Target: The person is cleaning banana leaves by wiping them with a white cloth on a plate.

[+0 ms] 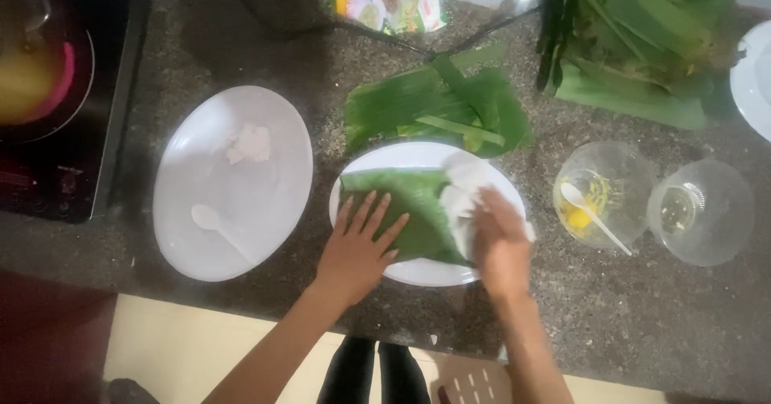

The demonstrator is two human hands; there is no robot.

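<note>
At the centre of the frame we press our left hand (357, 247) flat, fingers spread, on a folded green banana leaf piece (405, 207) that lies on an oval white plate (426, 271). Our right hand (499, 239) rests on a crumpled white cloth or tissue (462, 195) at the leaf's right edge; it looks curled over it, but blur keeps us from telling how firmly it grips.

We judge the leaf light, thin and pliable, smooth and a little slick, and prone to splitting along its ribs, so it is best held flat by a broad palm rather than pinched at an edge.

More leaf pieces (438, 107) lie just above the plate. The bundle of leaves (642, 34) at upper right is cut off. What the white lump on the larger plate (233, 183) at left is, we cannot tell.
</note>
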